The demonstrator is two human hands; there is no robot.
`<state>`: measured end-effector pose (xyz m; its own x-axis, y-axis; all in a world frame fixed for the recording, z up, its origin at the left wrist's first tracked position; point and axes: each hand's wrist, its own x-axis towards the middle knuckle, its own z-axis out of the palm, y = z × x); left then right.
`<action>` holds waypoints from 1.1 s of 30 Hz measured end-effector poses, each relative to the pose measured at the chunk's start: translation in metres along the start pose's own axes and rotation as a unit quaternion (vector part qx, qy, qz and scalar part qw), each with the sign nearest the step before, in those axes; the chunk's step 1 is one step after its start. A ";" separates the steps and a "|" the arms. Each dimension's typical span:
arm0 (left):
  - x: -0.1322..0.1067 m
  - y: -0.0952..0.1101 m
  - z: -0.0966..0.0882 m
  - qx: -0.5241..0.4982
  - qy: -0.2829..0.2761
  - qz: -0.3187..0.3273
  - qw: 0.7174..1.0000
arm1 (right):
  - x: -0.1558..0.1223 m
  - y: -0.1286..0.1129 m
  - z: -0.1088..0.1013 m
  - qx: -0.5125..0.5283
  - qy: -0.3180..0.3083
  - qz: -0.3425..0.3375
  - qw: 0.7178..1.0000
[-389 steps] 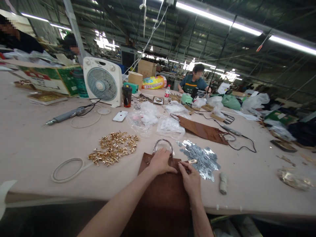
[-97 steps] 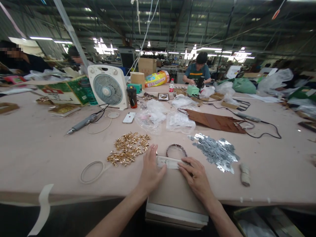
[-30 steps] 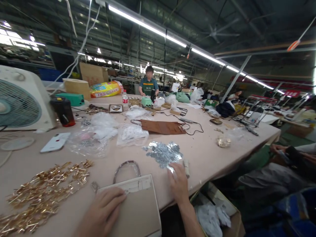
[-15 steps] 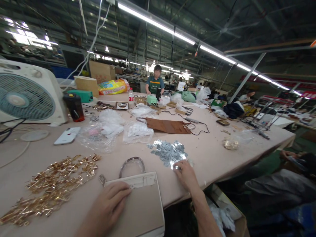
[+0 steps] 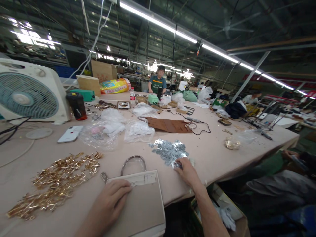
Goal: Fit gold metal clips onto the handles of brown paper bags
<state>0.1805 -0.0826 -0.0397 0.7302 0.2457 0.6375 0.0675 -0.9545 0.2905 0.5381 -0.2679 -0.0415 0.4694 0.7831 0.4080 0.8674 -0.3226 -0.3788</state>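
Head view: bottom centre, the left hand (image 5: 111,200) lies flat, palm down, over the beige panel (image 5: 146,207), hiding most of its left edge. Lower right, a cut-off carton (image 5: 242,225) holds crumpled white material (image 5: 228,218). Centre, the right hand (image 5: 185,170), fingers narrowed, touches the metal plates (image 5: 170,150); whether it pinches one, I cannot tell.

Left hand (image 5: 115,197) lies palm down; right hand (image 5: 184,168) curls farther forward.

Strip lights (image 5: 158,22) and a ceiling fan (image 5: 227,28) hang beneath the dark roof (image 5: 61,19); bright windows (image 5: 28,37) far left; green floor (image 5: 268,167) beyond the pinkish worktop (image 5: 209,148).
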 end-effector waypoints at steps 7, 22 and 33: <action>0.000 0.005 -0.001 -0.020 -0.010 -0.024 0.999 | -0.010 0.000 0.005 0.021 -0.020 0.029 0.999; -0.005 0.012 -0.004 -0.016 -0.059 -0.122 0.991 | -0.018 -0.015 0.010 0.138 0.039 0.146 0.979; -0.007 0.011 -0.002 -0.035 -0.050 -0.134 0.989 | 0.004 -0.172 0.023 0.336 -0.209 0.001 0.919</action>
<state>0.1751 -0.0946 -0.0397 0.7568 0.4668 0.4576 0.2226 -0.8422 0.4910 0.3872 -0.1973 0.0064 0.2455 0.9636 0.1058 0.5037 -0.0335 -0.8632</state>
